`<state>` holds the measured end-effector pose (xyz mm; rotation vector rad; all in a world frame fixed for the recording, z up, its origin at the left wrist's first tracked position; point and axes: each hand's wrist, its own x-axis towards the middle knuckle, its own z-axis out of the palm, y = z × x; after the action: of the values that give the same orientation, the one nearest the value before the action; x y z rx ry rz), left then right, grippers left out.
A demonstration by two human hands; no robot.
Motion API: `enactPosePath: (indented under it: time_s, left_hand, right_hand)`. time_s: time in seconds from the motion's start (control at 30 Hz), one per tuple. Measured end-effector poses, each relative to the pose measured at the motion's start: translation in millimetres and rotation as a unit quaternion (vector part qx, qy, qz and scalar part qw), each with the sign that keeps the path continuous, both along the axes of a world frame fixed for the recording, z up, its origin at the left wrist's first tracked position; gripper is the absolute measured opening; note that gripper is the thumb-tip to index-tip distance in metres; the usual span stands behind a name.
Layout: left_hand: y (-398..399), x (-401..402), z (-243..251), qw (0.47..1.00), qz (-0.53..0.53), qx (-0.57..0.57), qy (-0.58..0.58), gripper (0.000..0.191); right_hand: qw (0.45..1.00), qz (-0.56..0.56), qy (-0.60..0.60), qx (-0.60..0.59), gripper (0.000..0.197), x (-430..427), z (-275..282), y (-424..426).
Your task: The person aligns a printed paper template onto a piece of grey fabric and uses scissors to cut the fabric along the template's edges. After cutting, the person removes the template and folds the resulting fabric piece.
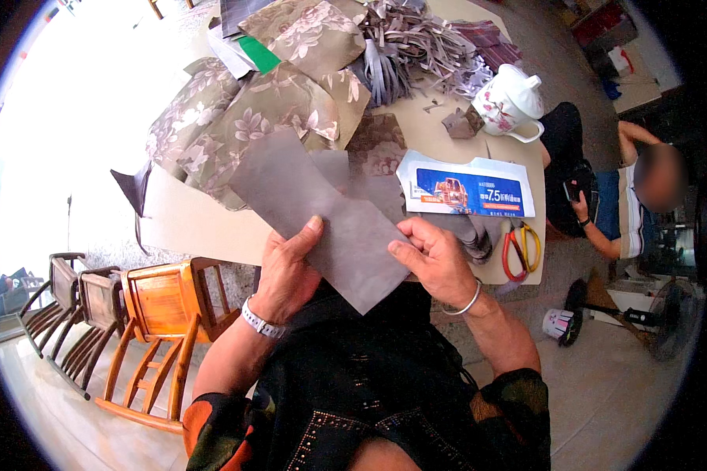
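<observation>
Between my two hands I hold a cut piece of plain grey sheet material [336,229], notched along its upper side. My left hand [291,268] grips its left edge, thumb on top. At the right edge, the thumb and fingers of my right hand [436,256] pinch it. Just beyond my right hand lies a printed card cut-out [471,185] with a blue panel. Scissors [521,250] with one red and one yellow handle rest by the table's right edge, blades partly hidden under the card. Dark grey cut pieces [477,235] lie next to them.
Floral fabric pieces [259,112] spread over the table [200,226]. Behind them is a heap of fabric strips [418,47]. A lidded floral porcelain teapot [506,103] stands at right. Wooden chairs [159,300] line the left. A seated person [607,182] holds a phone, near a fan [671,318].
</observation>
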<state>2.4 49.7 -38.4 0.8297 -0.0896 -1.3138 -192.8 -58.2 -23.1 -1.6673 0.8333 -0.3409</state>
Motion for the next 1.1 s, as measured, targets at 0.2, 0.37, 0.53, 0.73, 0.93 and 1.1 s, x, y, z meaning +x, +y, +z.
enactPosePath:
  time_s: [0.2,0.37,0.53,0.73,0.93,1.1]
  left_hand:
    - [3.2,-1.4,0.7,1.000,0.006,-0.010,0.028,0.034]
    - [11.5,-5.6,-2.6,0.999,0.037,-0.029,0.025,0.036]
    - [22.3,-13.7,-0.5,0.997,0.057,-0.054,0.019,0.038]
    - [36.2,-22.5,-2.4,0.994,0.066,-0.076,0.031,0.040]
    - [45.3,-32.9,-2.2,0.993,0.082,-0.084,0.014,0.041]
    - [47.6,-25.8,-18.6,0.995,0.076,-0.051,0.047,0.040]
  right_hand:
    - [0.999,0.007,0.046,-0.021,0.036,-4.6,6.4,3.2]
    - [0.946,-0.056,-0.132,0.289,0.048,-9.7,3.7,12.7]
    - [0.976,-0.028,-0.097,0.191,0.049,-7.5,2.7,36.5]
    - [0.991,-0.081,-0.087,0.064,0.047,-17.1,-7.3,49.7]
    - [0.991,-0.115,-0.070,-0.014,0.038,-20.6,-2.2,61.3]
    - [0.991,-0.116,-0.063,-0.035,0.034,-18.7,5.0,53.3]
